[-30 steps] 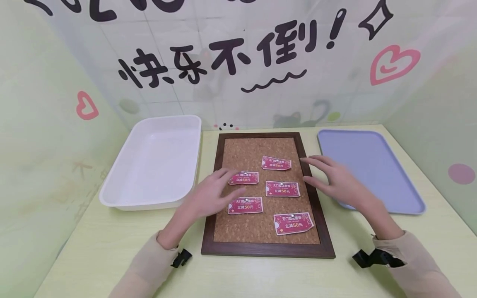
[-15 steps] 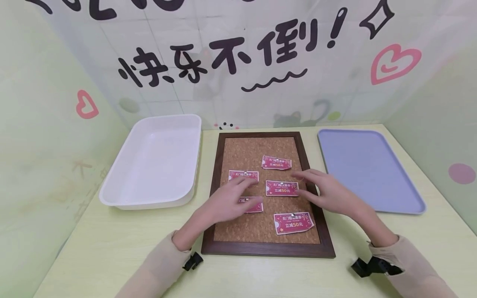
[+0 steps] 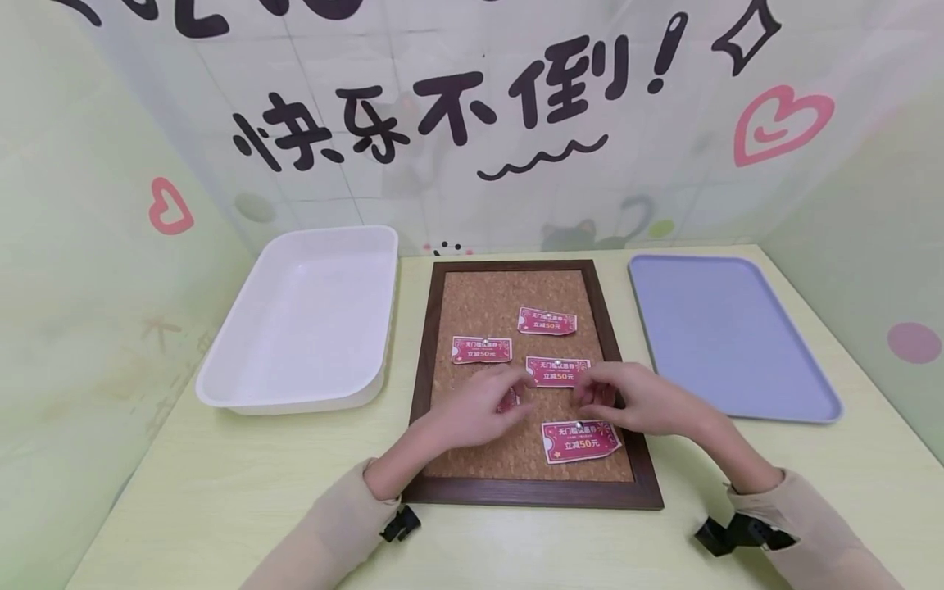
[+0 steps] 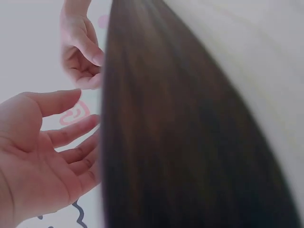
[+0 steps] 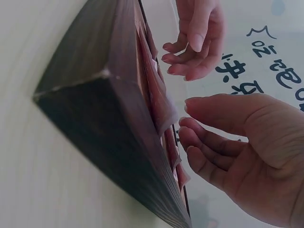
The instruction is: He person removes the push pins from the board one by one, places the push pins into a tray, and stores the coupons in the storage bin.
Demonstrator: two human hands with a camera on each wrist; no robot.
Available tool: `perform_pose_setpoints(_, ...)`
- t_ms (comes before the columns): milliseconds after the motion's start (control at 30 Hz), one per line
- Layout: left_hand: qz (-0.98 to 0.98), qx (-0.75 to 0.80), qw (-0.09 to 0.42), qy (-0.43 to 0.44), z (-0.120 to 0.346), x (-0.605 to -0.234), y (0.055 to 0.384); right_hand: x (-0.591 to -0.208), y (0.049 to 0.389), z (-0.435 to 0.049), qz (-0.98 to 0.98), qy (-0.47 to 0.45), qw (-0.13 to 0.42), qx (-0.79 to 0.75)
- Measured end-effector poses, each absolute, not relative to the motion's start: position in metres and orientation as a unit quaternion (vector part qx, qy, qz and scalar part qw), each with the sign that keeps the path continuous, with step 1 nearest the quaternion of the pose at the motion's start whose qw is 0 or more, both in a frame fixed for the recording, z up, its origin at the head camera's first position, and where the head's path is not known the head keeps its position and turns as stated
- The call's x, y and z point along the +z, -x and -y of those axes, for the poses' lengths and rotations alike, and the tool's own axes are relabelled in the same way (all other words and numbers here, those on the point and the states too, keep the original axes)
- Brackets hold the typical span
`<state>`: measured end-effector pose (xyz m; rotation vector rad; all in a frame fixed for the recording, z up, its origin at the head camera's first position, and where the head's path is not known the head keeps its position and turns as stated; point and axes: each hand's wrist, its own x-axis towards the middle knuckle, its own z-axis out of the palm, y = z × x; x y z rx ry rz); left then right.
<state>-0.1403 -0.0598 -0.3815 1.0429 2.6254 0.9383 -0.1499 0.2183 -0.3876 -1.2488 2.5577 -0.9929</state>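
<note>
A brown-framed corkboard [image 3: 509,291] lies under both hands, with pink printed coupons pinned to it. My left hand [image 3: 479,410] hovers over its left half, fingers loosely bent, covering most of the lower-left coupon [image 3: 510,400]. In the left wrist view the left hand [image 4: 42,156] holds nothing. My right hand [image 3: 649,399] is over the right side, between the middle-right coupon [image 3: 555,374] and the lower-right coupon [image 3: 578,447], whose pin [image 3: 578,425] sits just below the fingertips. The right wrist view shows the right hand's fingers [image 5: 209,164] curled loosely, a gap from the thumb.
Two further coupons are pinned higher up, the left coupon [image 3: 481,351] and the top coupon [image 3: 544,322]. A deep white tray [image 3: 214,393] stands left of the board, and a flat lavender tray [image 3: 737,336] lies right. A printed backdrop [image 3: 442,188] hangs behind the table [image 3: 221,492].
Both hands have moved inward over the board and slightly nearer the person. The right fingers have curled more. The coupons have stayed in place.
</note>
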Motion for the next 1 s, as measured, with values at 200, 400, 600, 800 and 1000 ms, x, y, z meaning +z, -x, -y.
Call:
perform_pose_setpoints(200, -0.875, 0.312, 0.113, -0.352, 0.053, -0.382, 0.138, -0.389, 0.149, -0.218, -0.844, 0.416, 0.107, -0.322)
perform_pose_setpoints(400, -0.865, 0.322, 0.134, -0.360, 0.046, -0.382, 0.137, -0.391, 0.149, -0.218, -0.847, 0.406, 0.135, -0.315)
perform_pose_setpoints(600, -0.863, 0.318, 0.155, -0.361, 0.040, -0.383, 0.138, -0.393, 0.149, -0.217, -0.850, 0.400, 0.145, -0.309)
perform_pose_setpoints(800, -0.870, 0.301, 0.178, -0.347, 0.033, -0.383, 0.138, -0.395, 0.149, -0.217, -0.854, 0.393, 0.146, -0.308)
perform_pose_setpoints(1000, -0.876, 0.299, 0.190, -0.327, 0.026, -0.385, 0.138, -0.394, 0.148, -0.214, -0.860, 0.385, 0.146, -0.301)
